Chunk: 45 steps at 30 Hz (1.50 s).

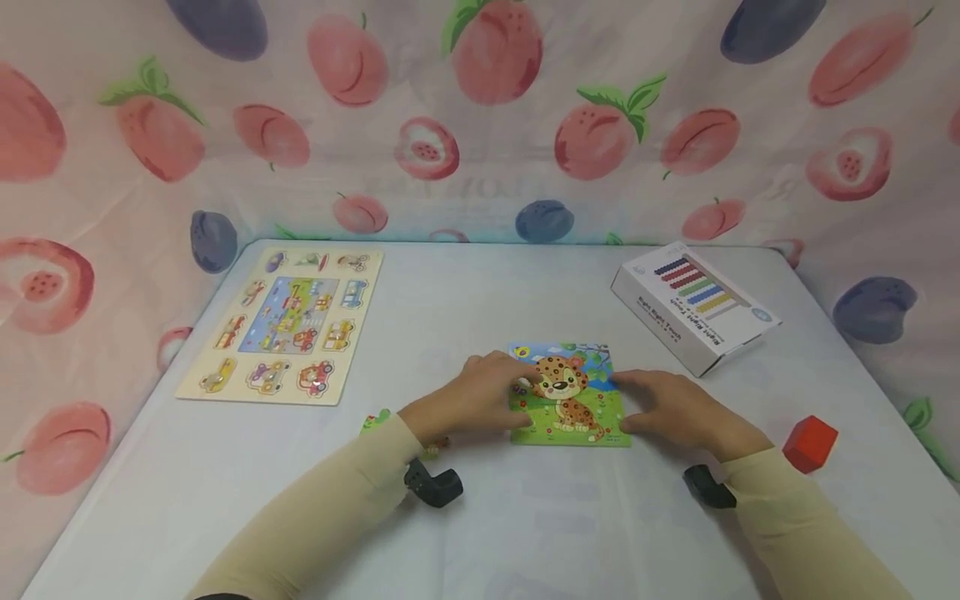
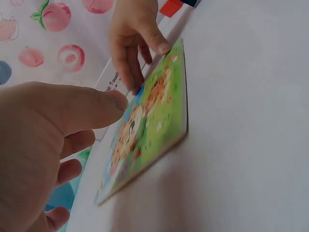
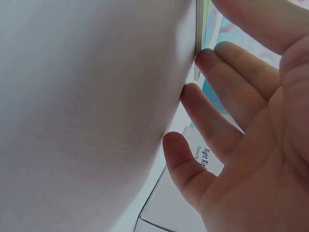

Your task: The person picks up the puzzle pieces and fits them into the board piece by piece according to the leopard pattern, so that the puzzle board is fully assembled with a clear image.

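A square picture board with a spotted leopard cub lies flat on the white table, between the two hands. At its left side, my left hand hovers with thumb and fingers spread apart; in the left wrist view the thumb stands in front of the board. My right hand is at the board's right edge, thumb near the lower corner and fingers near the upper part. Its fingertips rest on the table beside the board's edge in the right wrist view. Neither hand grips the board.
A wooden vehicle peg puzzle lies at the back left. A white box picturing coloured blocks sits at the back right. Right of the right wrist stands a red block. Another colourful piece is mostly hidden under the left forearm.
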Tool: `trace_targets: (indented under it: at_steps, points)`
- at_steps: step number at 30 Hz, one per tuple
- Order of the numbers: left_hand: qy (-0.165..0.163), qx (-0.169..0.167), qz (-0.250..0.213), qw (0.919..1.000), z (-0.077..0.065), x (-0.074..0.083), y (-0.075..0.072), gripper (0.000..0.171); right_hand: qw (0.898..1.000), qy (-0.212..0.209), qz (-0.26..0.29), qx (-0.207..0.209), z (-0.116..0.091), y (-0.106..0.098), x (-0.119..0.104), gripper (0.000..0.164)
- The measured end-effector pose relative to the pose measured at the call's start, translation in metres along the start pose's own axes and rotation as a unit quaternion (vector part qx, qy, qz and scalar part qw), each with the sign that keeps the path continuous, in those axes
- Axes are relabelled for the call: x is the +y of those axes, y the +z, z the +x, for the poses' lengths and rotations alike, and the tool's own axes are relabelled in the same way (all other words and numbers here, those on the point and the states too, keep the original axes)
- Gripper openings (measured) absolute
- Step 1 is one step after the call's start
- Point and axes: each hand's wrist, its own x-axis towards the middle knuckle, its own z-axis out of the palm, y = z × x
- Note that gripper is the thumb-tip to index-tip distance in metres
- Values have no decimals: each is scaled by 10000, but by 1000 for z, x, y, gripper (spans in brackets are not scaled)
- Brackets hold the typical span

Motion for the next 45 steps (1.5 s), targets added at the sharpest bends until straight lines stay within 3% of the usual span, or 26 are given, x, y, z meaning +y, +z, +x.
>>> trace_targets:
  at_steps: [9, 23, 34, 45]
  points:
    - [-229, 296, -66, 9993, -47, -26, -9, 53, 10000, 66, -53, 13, -1, 0, -2, 73]
    - [-498, 576, -29, 9971, -93, -51, -14, 52, 9999, 110, -29, -28, -1, 2, -1, 74]
    - [-780, 581, -37, 9953, -118, -60, -9, 49, 10000, 17, -67, 2, 0, 2, 0, 74]
    - [-988, 604, -89, 9932, -124, -61, -9, 52, 10000, -11, -39, 46, 0, 2, 0, 74]
